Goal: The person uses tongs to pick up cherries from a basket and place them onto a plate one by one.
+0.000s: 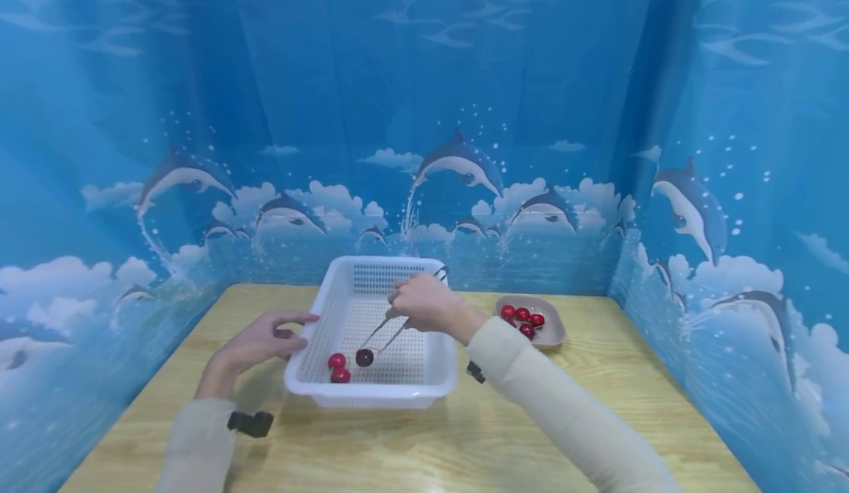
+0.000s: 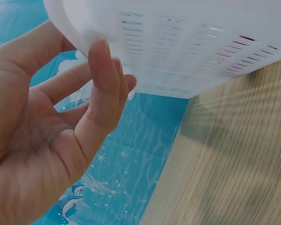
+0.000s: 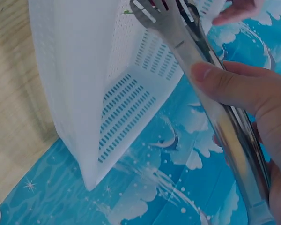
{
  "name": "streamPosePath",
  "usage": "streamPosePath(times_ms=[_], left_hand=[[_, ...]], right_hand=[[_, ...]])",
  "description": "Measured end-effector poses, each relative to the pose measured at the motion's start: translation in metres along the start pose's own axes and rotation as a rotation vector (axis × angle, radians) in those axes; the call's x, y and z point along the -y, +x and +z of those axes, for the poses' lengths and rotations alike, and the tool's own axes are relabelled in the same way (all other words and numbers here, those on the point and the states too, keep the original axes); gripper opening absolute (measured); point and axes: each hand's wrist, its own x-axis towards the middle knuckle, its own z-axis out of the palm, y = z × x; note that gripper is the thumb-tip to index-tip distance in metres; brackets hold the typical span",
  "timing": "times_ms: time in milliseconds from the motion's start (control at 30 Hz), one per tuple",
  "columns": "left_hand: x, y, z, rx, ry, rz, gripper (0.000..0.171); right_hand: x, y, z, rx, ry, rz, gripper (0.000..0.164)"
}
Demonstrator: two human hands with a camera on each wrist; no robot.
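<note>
Your right hand point(image 1: 427, 303) grips metal tongs point(image 3: 230, 136), their tips at a dark cherry point(image 1: 364, 358) near the white basket point(image 1: 371, 390)'s near edge; whether they clasp it, you cannot tell. Your left hand point(image 1: 261, 341) pinches the basket's left rim. Two red cherries point(image 1: 340, 375) sit in its near-left corner. More cherries point(image 1: 522, 313) lie in a dish point(image 1: 554, 325) toward the worktop point(image 1: 504, 441)'s far-right corner.

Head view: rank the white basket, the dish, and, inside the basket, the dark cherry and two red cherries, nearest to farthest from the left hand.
1. White basket: its left rim is at the left hand.
2. Two red cherries: inside the basket, left side.
3. Dark cherry: inside, just right of that pair.
4. Dish: outside, right of the basket.
</note>
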Motion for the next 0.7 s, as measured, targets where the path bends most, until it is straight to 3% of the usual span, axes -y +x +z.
streamPosePath(times_ms=[100,433,700], left_hand=[[0.000,0.000,0.001,-0.003,-0.001,-0.007,0.060],[0.000,0.000,0.000,0.003,-0.003,-0.007,0.060],[0.002,0.000,-0.001,0.010,-0.011,0.004,0.060]], right_hand=[[-0.006,-0.007,0.000,-0.034,-0.005,0.006,0.033],[-0.026,-0.039,0.011,-0.166,0.194,0.085,0.035],[-0.034,-0.057,0.013,-0.226,0.252,0.129,0.037]])
